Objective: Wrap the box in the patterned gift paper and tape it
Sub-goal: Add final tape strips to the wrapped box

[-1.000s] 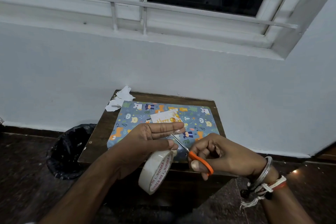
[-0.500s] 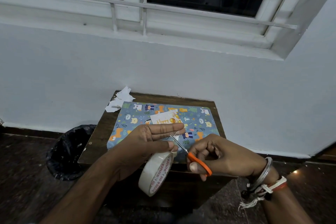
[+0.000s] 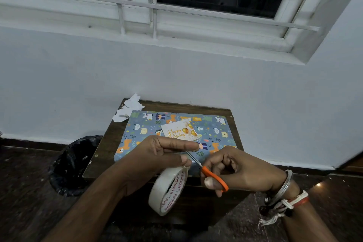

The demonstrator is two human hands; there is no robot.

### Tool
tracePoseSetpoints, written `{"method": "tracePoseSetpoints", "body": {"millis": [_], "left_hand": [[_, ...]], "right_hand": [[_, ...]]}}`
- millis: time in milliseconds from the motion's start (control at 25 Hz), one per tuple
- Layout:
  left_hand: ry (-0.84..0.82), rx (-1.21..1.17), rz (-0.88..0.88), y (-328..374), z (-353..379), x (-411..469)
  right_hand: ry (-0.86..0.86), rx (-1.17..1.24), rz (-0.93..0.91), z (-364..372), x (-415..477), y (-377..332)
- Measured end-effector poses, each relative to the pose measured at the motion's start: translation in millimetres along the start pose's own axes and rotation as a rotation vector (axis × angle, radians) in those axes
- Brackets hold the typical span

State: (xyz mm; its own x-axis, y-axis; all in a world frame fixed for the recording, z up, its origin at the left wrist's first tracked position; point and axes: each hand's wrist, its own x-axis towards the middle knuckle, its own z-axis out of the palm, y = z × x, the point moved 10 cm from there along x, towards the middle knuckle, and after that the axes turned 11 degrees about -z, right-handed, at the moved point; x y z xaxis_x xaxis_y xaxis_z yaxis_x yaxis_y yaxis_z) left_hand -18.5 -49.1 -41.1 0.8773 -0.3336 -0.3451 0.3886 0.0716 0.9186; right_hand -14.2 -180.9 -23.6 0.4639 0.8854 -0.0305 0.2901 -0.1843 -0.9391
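Our left hand (image 3: 157, 155) pinches a strip off the tape roll (image 3: 169, 190) hanging beneath; our right hand (image 3: 241, 171) grips the scissors (image 3: 214, 178), blades now closed further, cut nearly done; the box (image 3: 216, 129), wrapped, lies just beyond both hands

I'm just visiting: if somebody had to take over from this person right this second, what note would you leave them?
Left hand: pinches tape pulled from the tape roll, which hangs below it.
Right hand: grips the orange scissors, blades at the pulled tape.
Box: on the table, already covered in patterned paper; a birthday card lies on top.
Left to do: snip the strip, then probably tape down the card or any loose seam.
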Motion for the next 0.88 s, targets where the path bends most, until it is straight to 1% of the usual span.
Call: {"method": "tracePoseSetpoints", "body": {"millis": [200,560,640,760,800,840,880], "left_hand": [[0.009,0.06,-0.016,-1.9,0.1,-0.7],[-0.02,0.021,0.014,6.4,2.4,-5.8],[-0.024,-0.009,0.023,8.6,-0.5,-6.8],[-0.022,-0.072,0.054,11.4,-8.8,-8.0],[-0.019,-0.081,0.07,11.9,-10.8,-7.7],[-0.014,-0.09,0.087,12.8,-12.6,-7.9],[-0.006,-0.102,0.106,14.0,-14.8,-7.4]], "right_hand": [[0.003,-0.005,0.002,1.0,0.6,-1.8],[-0.041,-0.039,0.044,7.9,1.6,2.2],[0.037,-0.068,0.04,-1.4,-0.7,2.1],[0.299,-0.182,0.061,-32.4,-6.6,4.4],[0.346,-0.191,0.078,-38.0,-8.3,5.7],[0.341,-0.202,0.098,-37.9,-8.0,7.0],[0.291,-0.231,0.12,-33.3,-5.9,7.9]]}}
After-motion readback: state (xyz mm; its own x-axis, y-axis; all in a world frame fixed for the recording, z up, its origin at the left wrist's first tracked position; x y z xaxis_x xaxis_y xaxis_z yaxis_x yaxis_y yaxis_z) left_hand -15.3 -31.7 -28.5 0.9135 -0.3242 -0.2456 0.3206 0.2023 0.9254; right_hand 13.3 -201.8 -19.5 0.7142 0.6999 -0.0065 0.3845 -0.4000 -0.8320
